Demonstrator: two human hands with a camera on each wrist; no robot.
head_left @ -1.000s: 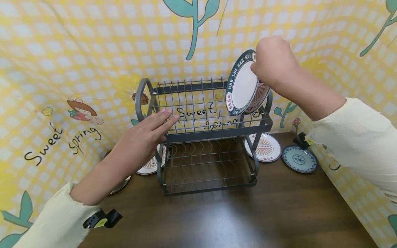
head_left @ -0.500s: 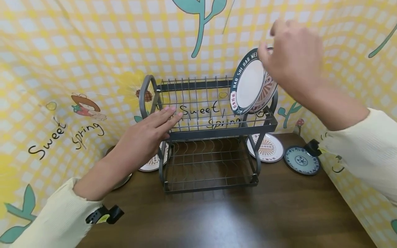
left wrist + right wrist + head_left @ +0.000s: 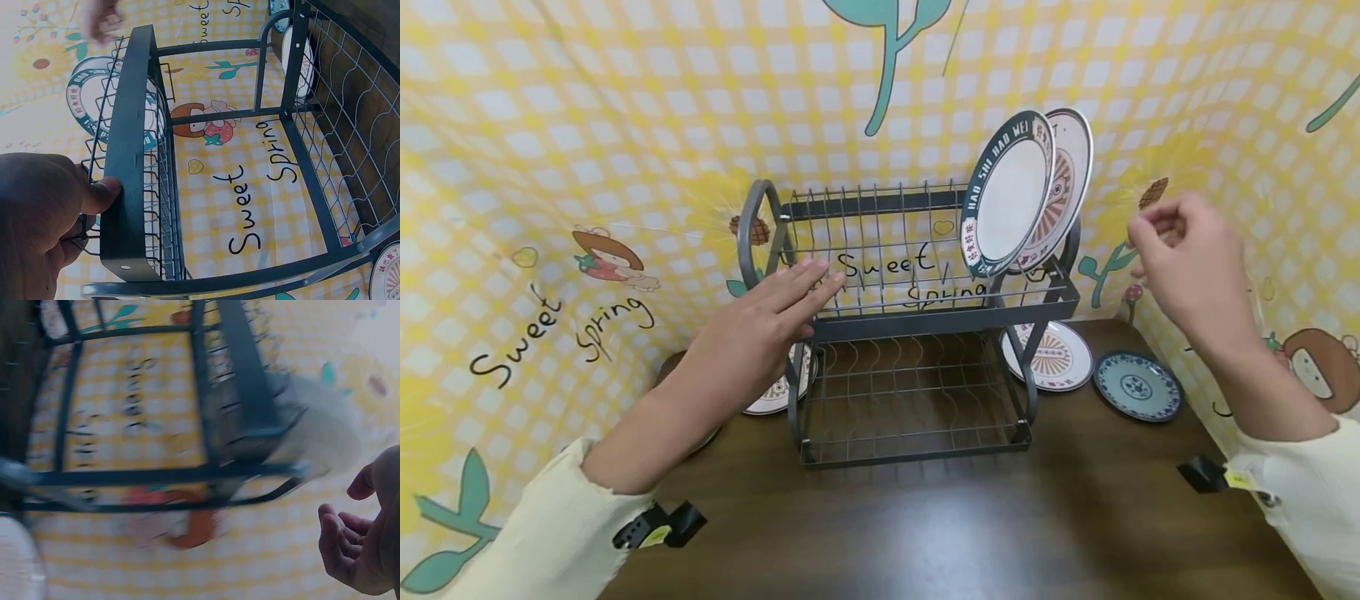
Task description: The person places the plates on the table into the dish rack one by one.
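Note:
A grey two-tier wire dish rack [image 3: 910, 321] stands on the table. My left hand [image 3: 760, 325] holds the front left of its upper tier, with the thumb [image 3: 103, 192] against the front rail and the fingers over the wires. At the right end of that tier, a white plate with a green lettered rim [image 3: 979, 187] leans upright. Close behind it stands a second plate with a red-brown ray pattern [image 3: 1077, 158]. To the right of the rack, my right hand [image 3: 1195, 258] hangs in the air holding nothing, its fingers loosely curled.
Behind the rack's right leg lies a ray-patterned plate [image 3: 1063, 354], and a blue flowered plate [image 3: 1138, 385] lies to its right. Another plate [image 3: 771, 398] lies at the left, partly hidden. Yellow checked cloth [image 3: 662, 125] hangs around the brown table [image 3: 925, 525].
My right hand has let go of the green-rimmed plate and moved away to the right and down. The plate stays standing in the rack. My left hand has kept its place.

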